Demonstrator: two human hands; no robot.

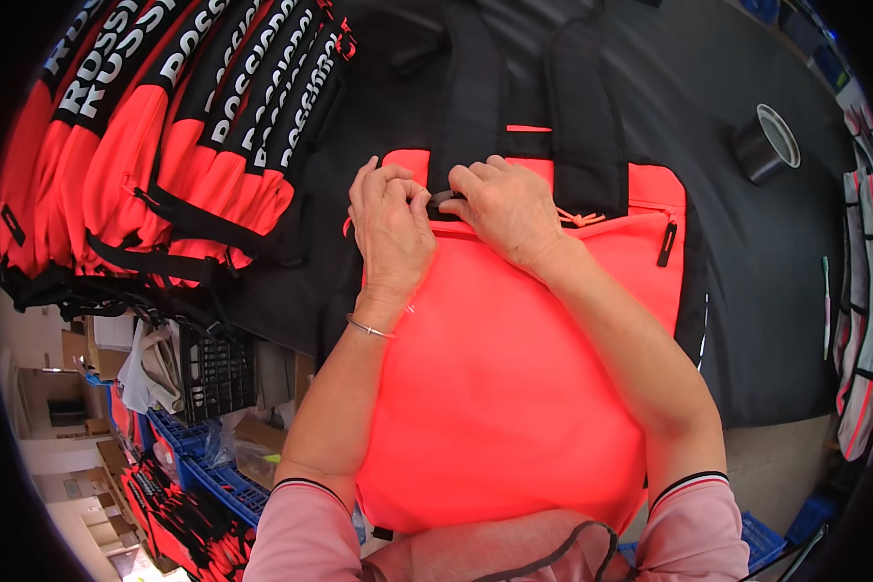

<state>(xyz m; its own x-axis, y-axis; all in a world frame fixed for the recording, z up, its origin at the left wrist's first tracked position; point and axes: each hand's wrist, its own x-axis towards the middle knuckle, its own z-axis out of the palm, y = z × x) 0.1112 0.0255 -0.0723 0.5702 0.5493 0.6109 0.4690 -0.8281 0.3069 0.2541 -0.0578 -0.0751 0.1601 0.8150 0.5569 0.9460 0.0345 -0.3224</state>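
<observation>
A bright coral backpack point(514, 378) with black padded shoulder straps point(582, 107) lies in front of me, its lower end against my body. Both hands work at its upper edge, close to the zipper line. My left hand point(390, 223) is closed, thumb and fingers pinched at the black material by the left strap. Beside it, my right hand point(504, 209) is curled with its fingers pressed together. A small greyish piece point(443, 197) shows between the hands; its kind is unclear. A black zipper pull point(666, 244) hangs at the backpack's right side, and orange cord point(580, 219) shows by my right wrist.
Several matching coral and black backpacks point(126, 184) stand in a row at the left of the black table point(757, 291). A dark metal cup point(768, 145) and a thin pale stick point(826, 308) are on the right. Blue crates point(228, 485) sit below left; grey bags point(858, 310) hang far right.
</observation>
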